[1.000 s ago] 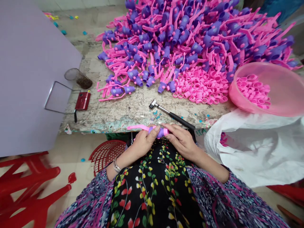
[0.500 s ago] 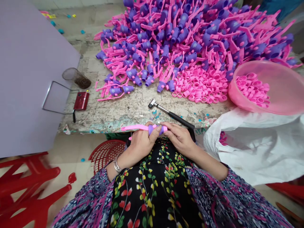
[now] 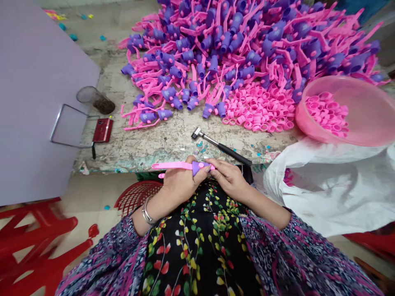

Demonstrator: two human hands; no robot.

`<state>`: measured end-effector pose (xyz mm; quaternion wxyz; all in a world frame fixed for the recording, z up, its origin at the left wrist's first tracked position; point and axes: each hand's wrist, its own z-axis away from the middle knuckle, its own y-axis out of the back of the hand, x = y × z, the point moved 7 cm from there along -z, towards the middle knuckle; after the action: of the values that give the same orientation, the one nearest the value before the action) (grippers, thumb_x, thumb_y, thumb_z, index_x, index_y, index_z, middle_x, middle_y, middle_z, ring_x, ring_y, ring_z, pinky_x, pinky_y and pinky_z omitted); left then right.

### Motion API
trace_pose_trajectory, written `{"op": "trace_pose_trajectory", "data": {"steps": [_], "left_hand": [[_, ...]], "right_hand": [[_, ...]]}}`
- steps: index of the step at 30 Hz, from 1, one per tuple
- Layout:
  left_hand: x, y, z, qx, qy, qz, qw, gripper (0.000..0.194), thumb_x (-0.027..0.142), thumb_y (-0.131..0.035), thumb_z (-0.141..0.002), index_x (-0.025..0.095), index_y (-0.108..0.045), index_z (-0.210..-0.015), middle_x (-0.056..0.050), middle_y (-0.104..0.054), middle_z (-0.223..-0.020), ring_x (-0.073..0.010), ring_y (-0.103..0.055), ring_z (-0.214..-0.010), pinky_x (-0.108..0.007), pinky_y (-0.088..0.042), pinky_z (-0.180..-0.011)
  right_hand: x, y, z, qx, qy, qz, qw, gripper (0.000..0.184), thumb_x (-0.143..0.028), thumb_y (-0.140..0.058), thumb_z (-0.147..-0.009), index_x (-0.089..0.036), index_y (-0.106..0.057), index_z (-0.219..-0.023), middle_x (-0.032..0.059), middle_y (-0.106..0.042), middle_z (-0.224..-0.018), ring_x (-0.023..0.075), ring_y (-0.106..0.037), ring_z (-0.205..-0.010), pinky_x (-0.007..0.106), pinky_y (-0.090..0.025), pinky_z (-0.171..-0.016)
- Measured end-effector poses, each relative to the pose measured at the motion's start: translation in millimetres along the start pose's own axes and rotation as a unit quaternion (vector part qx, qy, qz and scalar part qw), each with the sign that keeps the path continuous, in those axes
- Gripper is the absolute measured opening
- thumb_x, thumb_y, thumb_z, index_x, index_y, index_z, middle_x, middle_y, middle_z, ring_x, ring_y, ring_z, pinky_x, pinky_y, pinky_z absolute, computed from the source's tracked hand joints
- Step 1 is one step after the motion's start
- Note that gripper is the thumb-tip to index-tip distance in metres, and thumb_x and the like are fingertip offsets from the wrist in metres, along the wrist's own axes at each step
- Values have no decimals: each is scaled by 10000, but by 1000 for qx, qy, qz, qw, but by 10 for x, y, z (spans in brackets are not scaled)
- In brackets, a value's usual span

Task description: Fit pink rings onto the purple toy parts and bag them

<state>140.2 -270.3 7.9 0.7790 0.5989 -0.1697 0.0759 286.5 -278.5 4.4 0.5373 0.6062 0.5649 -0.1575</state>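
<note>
My left hand (image 3: 179,186) is closed around a purple plastic piece (image 3: 196,167) with pink arms, its thumb pressed on the purple body. The long pink arms stick out to the left past my knuckles. With its thumb and fingertips, my right hand (image 3: 232,180) grips the right end of the same piece, where a bit of pink (image 3: 212,167) shows between the two hands. A hammer (image 3: 220,146) with a black handle lies on the bench just beyond my hands. Both hands are over my lap at the bench's near edge.
A large heap of purple-and-pink pieces (image 3: 212,51) covers the back of the bench (image 3: 160,146). Pink rings (image 3: 262,107) lie before it, more in a pink bowl (image 3: 364,119). At right hangs a white sack (image 3: 333,205); at left are a glass jar (image 3: 95,100) and red device (image 3: 103,130).
The held piece has shifted slightly left, and its pink arms now show spread further apart. Less pink shows at its right end. The whole view has moved a little.
</note>
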Motion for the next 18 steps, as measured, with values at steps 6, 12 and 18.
{"op": "trace_pose_trajectory", "data": {"steps": [6, 12, 18], "left_hand": [[-26, -57, -132, -2, -22, 229, 973, 551, 689, -318, -919, 193, -556, -883, -16, -577, -701, -191, -571, -670, -295, -417, -627], [9, -306, -159, -113, 41, 504, 855, 603, 736, -375, -869, 172, -570, -784, -13, -543, -721, -130, -499, -656, -246, -447, -609], [7, -414, -104, -149, 83, 589, 790, 545, 704, -456, -849, 174, -583, -837, -5, -538, -747, -110, -467, -672, -209, -418, -595]], "right_hand": [[-53, 74, -99, 2, -40, -20, 999, 412, -345, -401, -1028, -230, -547, -1396, 91, -717, -1101, 200, -678, -974, 361, -548, -873], [94, 184, -43, 78, -179, -179, 964, 436, -464, -398, -1017, -227, -597, -1324, 13, -653, -805, 150, -616, -729, 316, -526, -749], [199, 83, 27, 85, -222, -251, 939, 428, -499, -425, -1000, -193, -668, -1174, 3, -622, -752, 125, -582, -660, 280, -488, -672]]}}
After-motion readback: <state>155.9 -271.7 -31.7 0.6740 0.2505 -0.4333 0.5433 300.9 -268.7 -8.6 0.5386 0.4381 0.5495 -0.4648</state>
